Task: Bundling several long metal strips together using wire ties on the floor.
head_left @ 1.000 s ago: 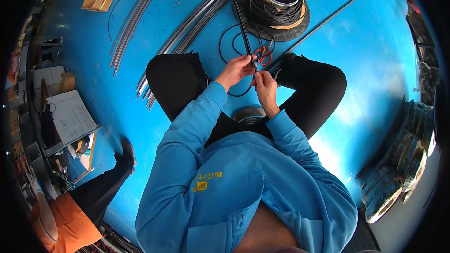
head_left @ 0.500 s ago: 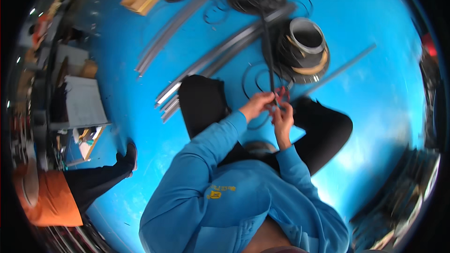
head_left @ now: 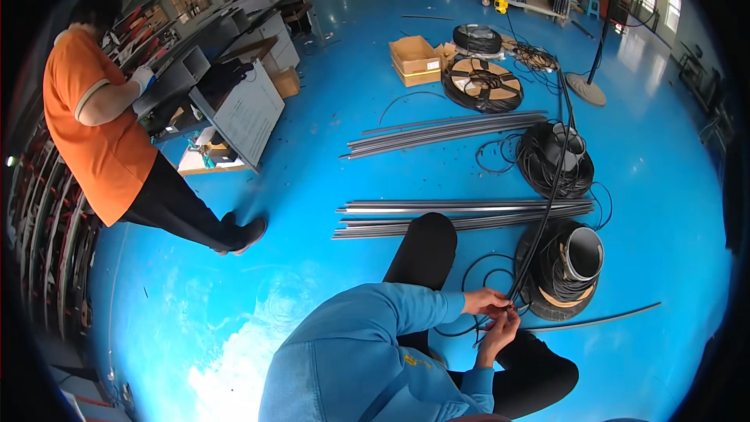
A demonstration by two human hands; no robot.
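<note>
A long thin black strip point(head_left: 553, 191) reaches from my hands far out across the floor. Around its near end my left hand point(head_left: 486, 302) is closed, fingers wrapped on it. Just below, my right hand point(head_left: 500, 333) pinches at the same end; what lies between its fingertips is too small and dark to make out. Loops of black cord point(head_left: 467, 275) lie on the floor beside my hands. To the right stands a reel point(head_left: 584, 252) with a grey cylinder core and black cord wound around it.
Bundles of grey bars point(head_left: 383, 227) lie beyond my knee, with more bars point(head_left: 422, 136) behind. Another cord coil point(head_left: 539, 158), a cardboard box point(head_left: 414, 61) and a pedestal fan point(head_left: 586, 87) stand farther off. At left, a person in orange point(head_left: 101, 133) works at a bench.
My view has swung up and left, bringing the person, bench and far floor into sight. Both hands stay together at the strip's end. The red tool that showed by them no longer shows.
</note>
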